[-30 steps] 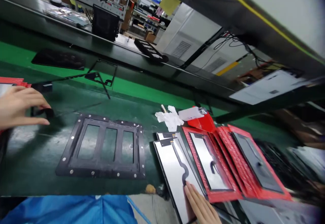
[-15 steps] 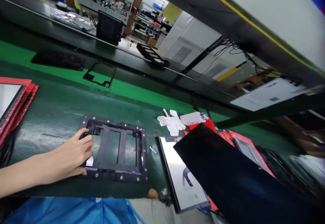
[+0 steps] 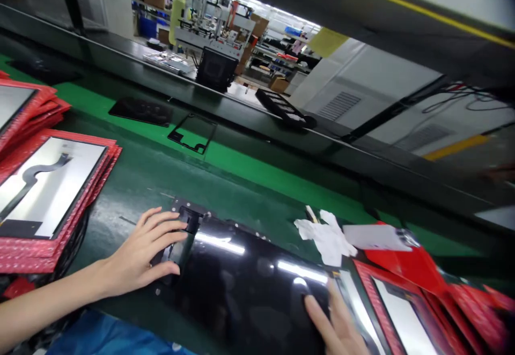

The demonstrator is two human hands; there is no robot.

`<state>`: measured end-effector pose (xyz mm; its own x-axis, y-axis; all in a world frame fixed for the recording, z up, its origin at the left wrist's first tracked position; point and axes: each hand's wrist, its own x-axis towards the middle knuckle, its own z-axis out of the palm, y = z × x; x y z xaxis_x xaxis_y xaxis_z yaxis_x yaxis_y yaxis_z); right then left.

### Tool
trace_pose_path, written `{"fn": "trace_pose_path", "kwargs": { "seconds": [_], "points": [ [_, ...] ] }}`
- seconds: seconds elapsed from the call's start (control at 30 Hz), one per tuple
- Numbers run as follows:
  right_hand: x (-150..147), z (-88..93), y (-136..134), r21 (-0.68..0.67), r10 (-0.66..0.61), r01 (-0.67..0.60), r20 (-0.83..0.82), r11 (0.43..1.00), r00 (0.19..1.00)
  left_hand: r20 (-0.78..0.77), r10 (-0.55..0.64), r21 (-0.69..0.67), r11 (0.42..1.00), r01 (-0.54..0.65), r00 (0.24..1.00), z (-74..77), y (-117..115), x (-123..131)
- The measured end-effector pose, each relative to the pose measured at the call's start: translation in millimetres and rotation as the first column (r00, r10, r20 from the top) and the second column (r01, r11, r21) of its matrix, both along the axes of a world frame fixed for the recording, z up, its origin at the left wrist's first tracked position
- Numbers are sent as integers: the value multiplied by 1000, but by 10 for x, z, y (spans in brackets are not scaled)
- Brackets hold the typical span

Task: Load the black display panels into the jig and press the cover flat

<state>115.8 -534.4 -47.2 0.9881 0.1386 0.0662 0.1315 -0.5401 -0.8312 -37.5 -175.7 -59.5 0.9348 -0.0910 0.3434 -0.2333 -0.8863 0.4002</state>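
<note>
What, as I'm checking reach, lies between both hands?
Head view: a glossy black display panel and, nearer the left hand, part of the black windowed frame.

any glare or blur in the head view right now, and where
Head view: two bright streaks of glare lie across the glossy black panel; in the same head view, the right hand is blurred, the left hand looks sharper, and the red bubble wrap near the right edge is soft too.

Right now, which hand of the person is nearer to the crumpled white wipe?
The right. The right hand holds the glossy black panel's right end, on the near side of the wipe; the left hand is farther off to its left, past the panel's other end.
</note>
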Motion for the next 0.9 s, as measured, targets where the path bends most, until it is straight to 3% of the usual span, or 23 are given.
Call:
{"fn": "trace_pose_path", "kwargs": {
  "seconds": [0.13, 0.23, 0.47, 0.9],
  "points": [
    [79, -143, 437, 38, 43, -37, -167, 999, 985, -7, 29, 45, 999, -29, 1000, -189, 90, 8],
    [183, -207, 556, 84, 53, -34, -228, 996, 972, -24, 52, 42, 998, -51, 998, -242, 110, 29],
    [314, -379, 547, 130, 103, -68, -284, 989, 953, -30, 87, 15, 996, -86, 996, -248, 121, 30],
    [315, -503, 566, 168, 137, -90, -291, 982, 947, -39, 86, -25, 996, -87, 996, -281, 132, 23]
  ]
}}
